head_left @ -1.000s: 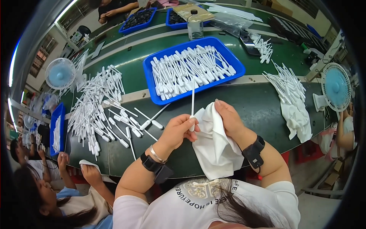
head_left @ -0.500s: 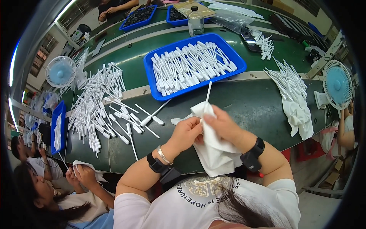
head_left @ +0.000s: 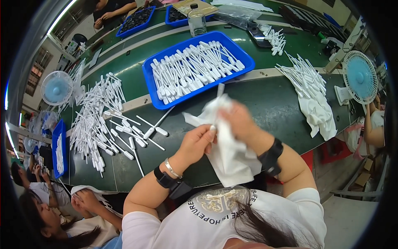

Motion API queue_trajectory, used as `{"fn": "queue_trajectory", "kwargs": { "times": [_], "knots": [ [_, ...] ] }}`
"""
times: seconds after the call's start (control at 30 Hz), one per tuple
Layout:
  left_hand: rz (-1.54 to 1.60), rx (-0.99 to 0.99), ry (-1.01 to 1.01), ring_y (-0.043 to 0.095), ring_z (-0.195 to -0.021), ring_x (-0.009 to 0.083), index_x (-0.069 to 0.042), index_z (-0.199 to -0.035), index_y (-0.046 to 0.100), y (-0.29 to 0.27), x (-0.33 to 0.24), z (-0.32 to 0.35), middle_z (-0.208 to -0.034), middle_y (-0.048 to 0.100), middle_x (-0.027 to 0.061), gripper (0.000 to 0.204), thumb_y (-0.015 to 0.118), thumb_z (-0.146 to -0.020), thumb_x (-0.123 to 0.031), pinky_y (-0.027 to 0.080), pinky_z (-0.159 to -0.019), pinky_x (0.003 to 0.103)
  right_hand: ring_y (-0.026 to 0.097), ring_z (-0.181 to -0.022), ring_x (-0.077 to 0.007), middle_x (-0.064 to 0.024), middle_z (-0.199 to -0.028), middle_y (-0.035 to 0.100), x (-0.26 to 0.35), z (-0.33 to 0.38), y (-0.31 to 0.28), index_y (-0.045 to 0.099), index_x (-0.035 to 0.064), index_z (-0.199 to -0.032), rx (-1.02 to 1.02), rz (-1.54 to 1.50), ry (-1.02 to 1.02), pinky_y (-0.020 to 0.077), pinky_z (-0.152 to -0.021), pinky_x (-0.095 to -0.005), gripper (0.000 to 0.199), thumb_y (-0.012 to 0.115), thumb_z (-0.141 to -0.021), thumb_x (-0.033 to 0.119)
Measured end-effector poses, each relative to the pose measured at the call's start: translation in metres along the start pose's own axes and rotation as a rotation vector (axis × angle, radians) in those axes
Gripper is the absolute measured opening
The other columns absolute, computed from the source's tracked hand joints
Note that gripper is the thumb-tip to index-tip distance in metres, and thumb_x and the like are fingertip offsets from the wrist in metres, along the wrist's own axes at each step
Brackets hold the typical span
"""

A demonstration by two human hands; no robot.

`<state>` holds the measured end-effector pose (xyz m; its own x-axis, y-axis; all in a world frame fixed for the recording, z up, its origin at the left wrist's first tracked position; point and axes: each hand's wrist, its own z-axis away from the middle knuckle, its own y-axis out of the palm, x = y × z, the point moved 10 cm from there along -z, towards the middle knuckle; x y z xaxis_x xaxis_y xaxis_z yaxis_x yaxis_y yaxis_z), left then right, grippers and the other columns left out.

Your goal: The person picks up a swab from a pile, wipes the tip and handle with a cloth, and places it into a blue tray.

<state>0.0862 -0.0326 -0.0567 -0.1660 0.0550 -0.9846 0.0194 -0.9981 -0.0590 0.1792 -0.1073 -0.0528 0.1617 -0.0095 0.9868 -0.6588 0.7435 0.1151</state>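
My left hand (head_left: 198,143) pinches the near end of a white plastic stick (head_left: 221,89), whose tip pokes out above a white cloth (head_left: 232,164). Blurred by movement, my right hand (head_left: 239,121) grips the cloth around the stick; the stick's middle is hidden there. The cloth's loose end hangs down at the table's near edge. Beyond my hands, a blue tray (head_left: 151,85) holds rows of white sticks with long bulb-shaped ends. More such sticks lie in a loose heap (head_left: 93,128) to the left, a few of them scattered toward my left hand.
On the right lie a bundle of sticks (head_left: 304,79) and a crumpled white cloth (head_left: 317,114), near a fan (head_left: 360,76). Another fan (head_left: 57,88) stands far left. Behind the tray is a glass bottle (head_left: 197,23). A co-worker (head_left: 39,216) sits close at my left.
My right hand has shifted along the stick with the cloth, which now covers more of its far part. The whole view has moved slightly, and the co-worker's stick no longer shows clearly.
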Motion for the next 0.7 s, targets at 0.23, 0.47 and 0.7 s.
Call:
{"fn": "queue_trajectory", "kwargs": {
  "times": [0.23,0.47,0.7],
  "knots": [
    [0.465,0.219,-0.124,0.041,-0.049,0.0076,-0.002,-0.095,0.053,0.016,0.014,-0.001,-0.065,0.05,0.0012,0.027,0.043,-0.091,-0.027,0.033,-0.045,0.019,0.054,-0.069,-0.0082,-0.003,-0.084,0.058,0.015,0.02,0.031,0.051,0.0031,-0.103,0.102,-0.166,-0.055,0.0456,-0.061,-0.0224,0.022,0.051,-0.088,0.019],
    [0.582,0.401,-0.202,0.04,-0.049,0.0079,-0.003,-0.093,0.052,0.033,0.009,0.003,-0.065,0.05,0.0019,0.029,0.041,-0.092,-0.03,0.032,-0.045,0.018,0.054,-0.066,-0.0093,-0.004,-0.083,0.058,0.031,0.007,-0.027,0.051,0.0043,-0.103,-0.191,-0.52,-0.126,0.0456,-0.059,-0.0225,0.024,0.048,-0.089,0.024],
    [0.59,0.211,-0.213,0.041,-0.042,0.0106,-0.001,-0.09,0.052,0.015,0.013,-0.005,-0.064,0.053,0.007,0.031,0.041,-0.092,-0.03,0.034,-0.04,0.021,0.054,-0.067,-0.0083,-0.0031,-0.082,0.057,0.025,0.011,0.003,0.051,0.0046,-0.103,0.005,-0.341,0.064,0.0452,-0.059,-0.0219,0.026,0.044,-0.091,0.027]
  ]
}}
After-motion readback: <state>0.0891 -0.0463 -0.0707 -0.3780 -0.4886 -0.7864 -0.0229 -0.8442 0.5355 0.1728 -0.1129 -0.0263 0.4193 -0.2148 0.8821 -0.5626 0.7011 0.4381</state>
